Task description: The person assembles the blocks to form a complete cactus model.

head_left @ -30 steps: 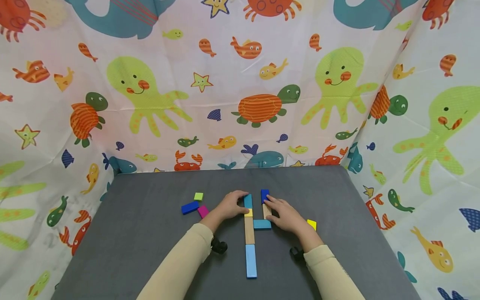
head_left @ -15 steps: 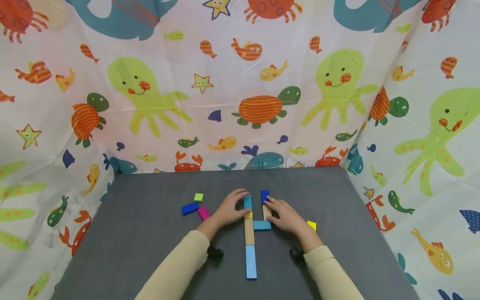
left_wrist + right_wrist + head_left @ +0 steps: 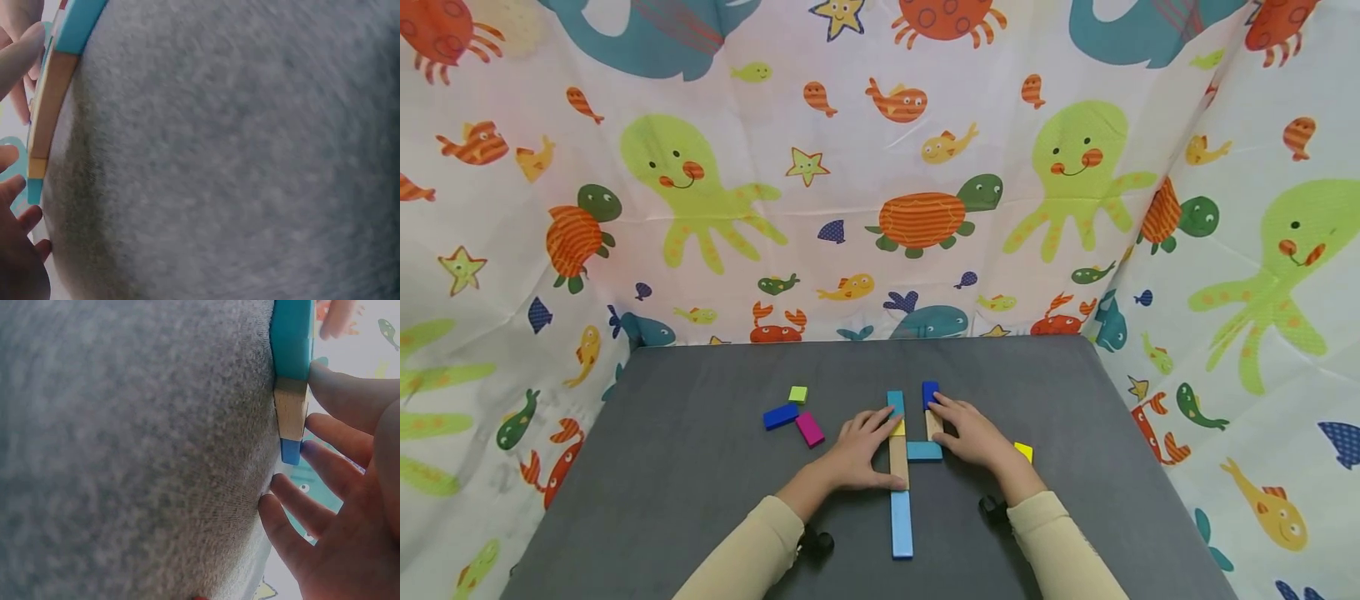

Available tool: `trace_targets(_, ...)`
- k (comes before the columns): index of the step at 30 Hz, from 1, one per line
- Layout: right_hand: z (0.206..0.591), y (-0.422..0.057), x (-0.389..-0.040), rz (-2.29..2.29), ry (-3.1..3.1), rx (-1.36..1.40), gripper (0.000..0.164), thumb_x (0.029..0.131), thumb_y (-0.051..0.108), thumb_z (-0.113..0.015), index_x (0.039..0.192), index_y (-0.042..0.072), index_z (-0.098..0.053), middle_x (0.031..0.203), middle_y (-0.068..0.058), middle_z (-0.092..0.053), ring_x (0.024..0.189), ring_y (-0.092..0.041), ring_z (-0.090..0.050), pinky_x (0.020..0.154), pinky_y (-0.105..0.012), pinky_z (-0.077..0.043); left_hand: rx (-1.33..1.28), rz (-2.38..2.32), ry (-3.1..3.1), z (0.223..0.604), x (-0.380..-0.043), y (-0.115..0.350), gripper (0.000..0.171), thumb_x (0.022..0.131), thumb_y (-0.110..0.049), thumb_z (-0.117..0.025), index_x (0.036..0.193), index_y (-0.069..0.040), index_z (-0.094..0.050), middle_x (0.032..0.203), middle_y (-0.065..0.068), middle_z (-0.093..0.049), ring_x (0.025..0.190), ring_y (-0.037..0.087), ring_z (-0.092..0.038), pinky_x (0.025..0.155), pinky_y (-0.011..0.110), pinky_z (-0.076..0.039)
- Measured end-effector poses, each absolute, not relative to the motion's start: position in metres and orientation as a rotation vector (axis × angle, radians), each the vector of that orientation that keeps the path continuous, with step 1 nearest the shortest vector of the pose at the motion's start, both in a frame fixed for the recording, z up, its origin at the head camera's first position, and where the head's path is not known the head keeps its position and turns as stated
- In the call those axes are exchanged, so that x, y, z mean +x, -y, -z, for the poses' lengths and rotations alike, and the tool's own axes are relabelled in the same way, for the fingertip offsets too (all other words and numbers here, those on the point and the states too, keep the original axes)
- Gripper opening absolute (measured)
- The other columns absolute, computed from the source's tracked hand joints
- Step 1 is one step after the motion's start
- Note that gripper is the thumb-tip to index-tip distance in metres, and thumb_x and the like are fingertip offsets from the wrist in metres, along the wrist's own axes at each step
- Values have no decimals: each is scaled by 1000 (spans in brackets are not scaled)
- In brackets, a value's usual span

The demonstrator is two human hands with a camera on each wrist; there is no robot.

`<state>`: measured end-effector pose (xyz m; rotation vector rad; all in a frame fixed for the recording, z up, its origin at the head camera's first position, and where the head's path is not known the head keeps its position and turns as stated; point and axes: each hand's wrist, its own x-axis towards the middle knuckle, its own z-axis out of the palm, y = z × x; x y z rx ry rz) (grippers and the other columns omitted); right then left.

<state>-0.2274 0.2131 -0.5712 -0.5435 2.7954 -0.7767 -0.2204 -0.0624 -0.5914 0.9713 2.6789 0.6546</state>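
In the head view a column of wooden blocks runs away from the person: light blue block [image 3: 902,527], plain wood block [image 3: 898,461], yellow block [image 3: 901,430] and teal block [image 3: 896,398]. My left hand [image 3: 853,457] spreads along its left side, thumb by the plain-light blue joint, fingertips near the teal and yellow blocks. From the column a second teal block [image 3: 923,451] extends right, with a shorter plain block [image 3: 933,426] and dark blue block [image 3: 930,389] beyond. My right hand [image 3: 973,433] lies along their right side, fingers extended, fingertips touching the dark blue and plain blocks.
Left of the column lie a green block [image 3: 798,394], a blue block [image 3: 780,416] and a magenta block [image 3: 810,429]. A yellow block [image 3: 1023,452] lies beyond my right hand. Behind the grey table [image 3: 700,500] hangs a sea-animal curtain [image 3: 850,208].
My left hand has come nearer along the column, and its thumb has moved from the yellow block to the lower end of the plain block. The right hand stays put.
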Motion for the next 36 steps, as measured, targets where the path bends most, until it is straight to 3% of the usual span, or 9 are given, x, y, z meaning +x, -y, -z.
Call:
trace_targets(9, 564, -224, -227, 902, -2806, -557, 65, 104, 21, -69, 162, 6, -43, 170, -20, -36, 154, -46, -36, 121, -65, -33, 945, -624, -2697, 599, -221, 62, 109, 81, -74, -76, 168, -22, -35, 177, 3, -22, 155, 34, -27, 122, 66, -25)
trace_targets(16, 544, -252, -220, 1000, -2907, -547, 61, 101, 18, -73, 157, 5, -51, 161, -24, -48, 147, -48, -46, 116, -66, -39, 950, -601, -2687, 598, -221, 61, 110, 82, -76, -74, 169, -23, -32, 177, 3, -20, 156, 34, -26, 123, 65, -24)
trace_targets(20, 537, -267, -215, 1016, -2930, -494, 58, 101, 19, -73, 154, 4, -54, 156, -24, -54, 142, -47, -51, 112, -65, -44, 950, -580, -2695, 596, -221, 63, 118, 77, -78, -76, 170, -23, -29, 178, 3, -19, 156, 34, -25, 123, 65, -24)
trace_targets(25, 535, -282, -207, 1037, -2937, -422, 56, 100, 19, -74, 151, 3, -57, 152, -24, -57, 136, -47, -56, 105, -63, -50, 948, -574, -2692, 594, -222, 63, 129, 69, -82, -79, 170, -23, -26, 178, 4, -17, 157, 34, -24, 122, 65, -24)
trace_targets(36, 546, -313, -176, 1065, -2942, -337, 60, 98, 23, -78, 150, 2, -57, 147, -25, -60, 127, -46, -61, 101, -63, -53, 925, -562, -2692, 594, -220, 63, 129, 69, -83, -79, 170, -24, -27, 178, 3, -16, 157, 33, -25, 123, 64, -24)
